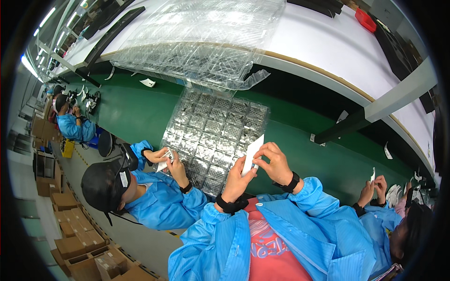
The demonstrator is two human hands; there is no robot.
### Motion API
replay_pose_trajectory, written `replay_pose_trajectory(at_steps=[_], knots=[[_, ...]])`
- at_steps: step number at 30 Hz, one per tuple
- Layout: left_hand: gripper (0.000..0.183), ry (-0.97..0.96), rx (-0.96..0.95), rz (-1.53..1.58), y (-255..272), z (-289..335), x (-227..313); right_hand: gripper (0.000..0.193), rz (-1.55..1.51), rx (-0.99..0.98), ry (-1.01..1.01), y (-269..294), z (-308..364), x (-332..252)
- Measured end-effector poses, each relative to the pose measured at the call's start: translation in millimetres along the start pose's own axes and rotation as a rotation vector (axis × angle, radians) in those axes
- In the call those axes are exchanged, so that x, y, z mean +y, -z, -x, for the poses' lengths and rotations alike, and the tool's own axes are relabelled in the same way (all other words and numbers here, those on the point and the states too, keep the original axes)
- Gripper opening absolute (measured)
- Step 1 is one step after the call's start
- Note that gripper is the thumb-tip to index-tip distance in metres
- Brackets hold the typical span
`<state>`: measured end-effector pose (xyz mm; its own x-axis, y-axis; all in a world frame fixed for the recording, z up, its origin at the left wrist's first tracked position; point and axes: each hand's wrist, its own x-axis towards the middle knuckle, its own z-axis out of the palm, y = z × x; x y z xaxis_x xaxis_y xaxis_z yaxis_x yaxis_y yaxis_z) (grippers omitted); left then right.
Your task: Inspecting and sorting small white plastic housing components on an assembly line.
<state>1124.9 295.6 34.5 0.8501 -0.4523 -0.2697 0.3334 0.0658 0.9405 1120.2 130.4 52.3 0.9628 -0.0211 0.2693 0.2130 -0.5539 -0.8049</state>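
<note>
In front of my chest, my left hand (238, 182) grips a flat white strip (253, 152) between thumb and fingers, its pointed end tilted up. My right hand (276, 164) is closed in a pinch against the strip's right edge. Whatever sits between those fingertips is too small to make out. Just beyond both hands lies a clear plastic tray (206, 136) divided into many square pockets, resting on the green bench. Shiny glare covers the pockets, so their contents cannot be told.
A stack of clear trays (201, 51) overhangs the white shelf (309, 42). A co-worker (159, 192) at my left handles a white piece by the tray; another (379, 210) sits at my right. A slanted metal post (398, 96) stands right. Cardboard boxes (77, 229) line the floor at left.
</note>
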Motion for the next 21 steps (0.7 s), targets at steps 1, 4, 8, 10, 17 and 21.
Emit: replay_pose_trajectory(at_steps=[1,4,8,10,17,21], knots=[[0.055,0.0,0.027,0.036,-3,0,2,0.014,0.001,0.005,0.0,1,0,-1],[0.047,0.002,0.057,0.086,-5,-2,-1,0.014,0.021,-0.009,0.015,4,-1,-3],[0.04,0.002,0.04,0.071,-5,-5,-6,0.023,0.057,0.039,0.027,4,2,0],[0.039,0.013,0.041,0.074,-7,-6,-6,0.028,0.067,0.093,0.028,3,5,0],[0.039,0.015,0.019,0.155,-17,-10,-8,0.065,-0.7,0.152,-0.404,-10,21,13],[0.037,0.012,-0.035,0.145,-20,-10,-10,0.065,-0.868,0.085,-0.456,-3,23,13]])
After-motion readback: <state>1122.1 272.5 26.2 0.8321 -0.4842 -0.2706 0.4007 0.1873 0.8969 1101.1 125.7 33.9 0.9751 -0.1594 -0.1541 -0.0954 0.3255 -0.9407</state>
